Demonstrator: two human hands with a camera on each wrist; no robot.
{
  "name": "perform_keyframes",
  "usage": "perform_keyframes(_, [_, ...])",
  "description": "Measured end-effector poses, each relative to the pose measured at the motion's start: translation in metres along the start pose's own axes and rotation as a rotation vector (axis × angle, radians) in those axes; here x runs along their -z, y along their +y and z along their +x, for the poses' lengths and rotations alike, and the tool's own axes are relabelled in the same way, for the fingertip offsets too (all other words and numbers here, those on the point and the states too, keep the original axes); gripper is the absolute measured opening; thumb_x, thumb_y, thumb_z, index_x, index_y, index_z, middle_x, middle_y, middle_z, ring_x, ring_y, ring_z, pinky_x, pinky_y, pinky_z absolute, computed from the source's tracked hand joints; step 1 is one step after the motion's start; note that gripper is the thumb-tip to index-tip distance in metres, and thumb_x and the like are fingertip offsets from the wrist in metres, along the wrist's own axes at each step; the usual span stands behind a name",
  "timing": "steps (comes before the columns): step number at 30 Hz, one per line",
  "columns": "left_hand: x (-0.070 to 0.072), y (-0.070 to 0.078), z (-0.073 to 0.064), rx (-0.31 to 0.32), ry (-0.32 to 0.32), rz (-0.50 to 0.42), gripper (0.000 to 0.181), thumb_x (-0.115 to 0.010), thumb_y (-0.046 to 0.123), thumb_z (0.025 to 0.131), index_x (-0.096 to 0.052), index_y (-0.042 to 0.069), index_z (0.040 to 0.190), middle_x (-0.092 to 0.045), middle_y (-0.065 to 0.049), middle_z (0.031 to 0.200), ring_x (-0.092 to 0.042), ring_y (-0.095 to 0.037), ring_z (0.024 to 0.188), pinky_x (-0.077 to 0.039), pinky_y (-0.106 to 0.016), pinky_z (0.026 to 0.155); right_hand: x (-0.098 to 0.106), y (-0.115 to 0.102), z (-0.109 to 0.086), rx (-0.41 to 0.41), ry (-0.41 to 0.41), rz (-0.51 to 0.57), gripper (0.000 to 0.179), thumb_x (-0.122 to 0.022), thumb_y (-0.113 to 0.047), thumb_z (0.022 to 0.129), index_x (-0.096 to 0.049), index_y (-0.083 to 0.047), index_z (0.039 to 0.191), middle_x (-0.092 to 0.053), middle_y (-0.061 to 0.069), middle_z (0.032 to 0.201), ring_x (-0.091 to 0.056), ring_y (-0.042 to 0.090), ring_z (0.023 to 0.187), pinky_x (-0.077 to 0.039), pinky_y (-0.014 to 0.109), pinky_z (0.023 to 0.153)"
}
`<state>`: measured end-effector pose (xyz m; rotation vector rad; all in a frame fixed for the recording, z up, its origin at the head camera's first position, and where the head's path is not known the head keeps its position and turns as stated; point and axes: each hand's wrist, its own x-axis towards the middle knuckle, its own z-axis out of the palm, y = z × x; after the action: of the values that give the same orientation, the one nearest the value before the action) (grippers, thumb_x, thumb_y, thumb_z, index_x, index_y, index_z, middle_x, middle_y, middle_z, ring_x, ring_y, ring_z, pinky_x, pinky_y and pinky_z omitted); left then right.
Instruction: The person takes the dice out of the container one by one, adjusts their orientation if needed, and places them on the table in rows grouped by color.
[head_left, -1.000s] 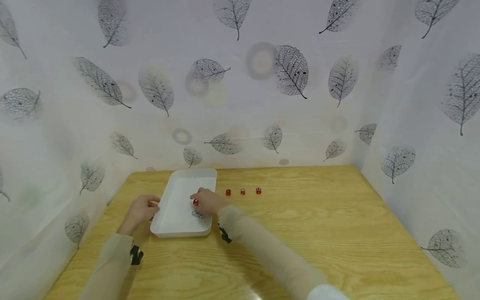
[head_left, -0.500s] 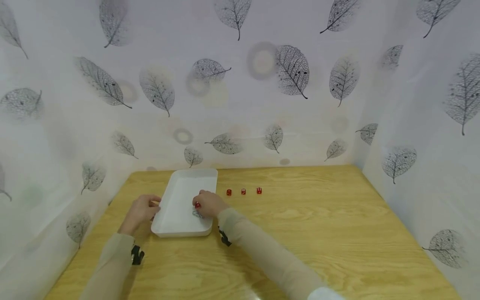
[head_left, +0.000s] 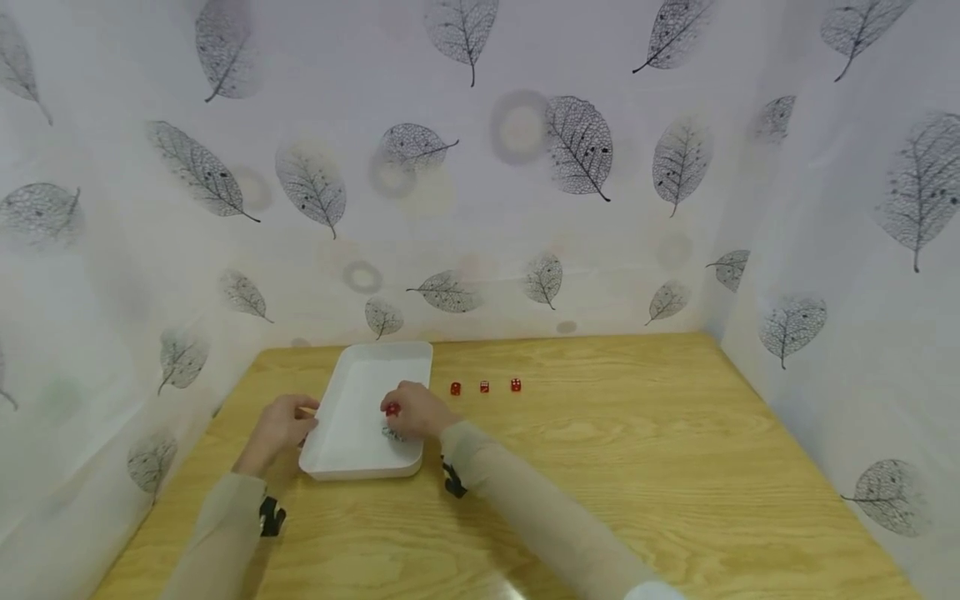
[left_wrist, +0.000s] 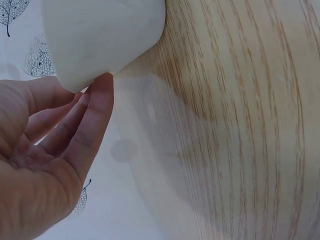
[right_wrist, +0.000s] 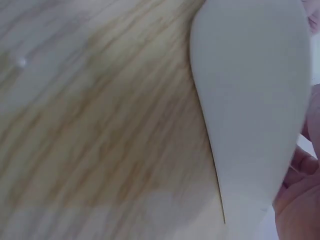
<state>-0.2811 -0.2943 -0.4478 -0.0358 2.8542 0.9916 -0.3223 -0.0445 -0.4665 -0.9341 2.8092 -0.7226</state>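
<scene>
my right grip (head_left: pixel 416 408) partly hides red piece (head_left: pixel 392 410) | silvery bits (head_left: pixel 391 433), its 6 o'clock: too small | tray (left_wrist: pixel 105 35) cut off, 11 o'clock, left-wrist view

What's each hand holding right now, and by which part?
Right hand: a red die; the gripped sides are too small to tell. Left hand: the white tray, by its left edge.

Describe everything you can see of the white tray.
The white tray is a shallow, plastic-looking rectangle with rounded corners and low walls. It sits open side up on the wood-grain table. The left hand holds its left edge; the right hand is over it, pinching a red die. Small greyish things, too unclear to name, lie inside.
</scene>
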Motion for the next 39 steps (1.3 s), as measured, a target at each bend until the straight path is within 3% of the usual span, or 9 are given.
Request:
perform_keyframes(6, [-0.001,-0.005,0.000,-0.020,0.014,-0.001,0.036,-0.055,0.003,0.095,-0.054,-0.012,0.127,-0.065,-0.031,0.108,-0.067,-0.027,0.085,-0.059,-0.034,0.064,0.012,0.004,-0.009,0.014,0.080,0.174,0.032,-0.072,-0.013,0.085,-0.063,-0.011,0.115,-0.061,-0.004,0.097,-0.055,0.005,0.086,-0.049,0.016,0.077])
perform_keyframes(13, [0.001,-0.005,-0.001,-0.036,0.019,0.007,0.036,-0.055,0.003,0.094,-0.054,-0.013,0.127,-0.064,-0.032,0.109,-0.068,-0.028,0.084,-0.059,-0.034,0.063,0.018,0.014,-0.021,0.086,0.159,0.253,0.023,-0.074,-0.008,0.083,-0.071,-0.007,0.106,-0.067,0.000,0.097,-0.059,0.008,0.089,-0.049,0.015,0.079])
perform_keyframes(20, [0.001,-0.001,-0.005,-0.030,0.007,0.015,0.037,-0.055,0.003,0.094,-0.054,-0.013,0.127,-0.064,-0.032,0.109,-0.068,-0.027,0.083,-0.059,-0.034,0.064,0.018,0.027,-0.030,0.068,0.203,0.337,0.027,-0.072,-0.006,0.084,-0.072,-0.005,0.111,-0.069,0.001,0.103,-0.062,0.007,0.090,-0.051,0.016,0.079])
perform_keyframes(24, [0.001,0.001,-0.004,-0.024,0.010,0.006,0.037,-0.054,0.003,0.094,-0.054,-0.013,0.127,-0.064,-0.033,0.110,-0.068,-0.027,0.083,-0.059,-0.034,0.064,0.026,0.034,-0.038,0.036,0.188,0.394,0.026,-0.070,-0.006,0.087,-0.071,-0.004,0.113,-0.070,0.003,0.104,-0.063,0.008,0.089,-0.053,0.018,0.079])
perform_keyframes(31, [0.000,0.000,-0.002,-0.045,0.015,0.018,0.036,-0.055,0.003,0.094,-0.055,-0.012,0.127,-0.064,-0.033,0.110,-0.069,-0.026,0.080,-0.059,-0.034,0.062,0.039,0.052,-0.055,0.060,0.201,0.328,0.029,-0.071,-0.003,0.081,-0.071,0.000,0.111,-0.069,0.008,0.105,-0.064,0.016,0.095,-0.053,0.024,0.086])
perform_keyframes(39, [-0.001,0.001,-0.002,-0.037,0.018,0.026,0.036,-0.056,0.004,0.093,-0.056,-0.011,0.127,-0.065,-0.031,0.108,-0.068,-0.025,0.081,-0.058,-0.034,0.062,0.045,0.088,-0.078,0.022,0.210,0.299,0.028,-0.072,-0.004,0.085,-0.070,0.001,0.112,-0.068,0.009,0.108,-0.065,0.021,0.099,-0.054,0.033,0.088])
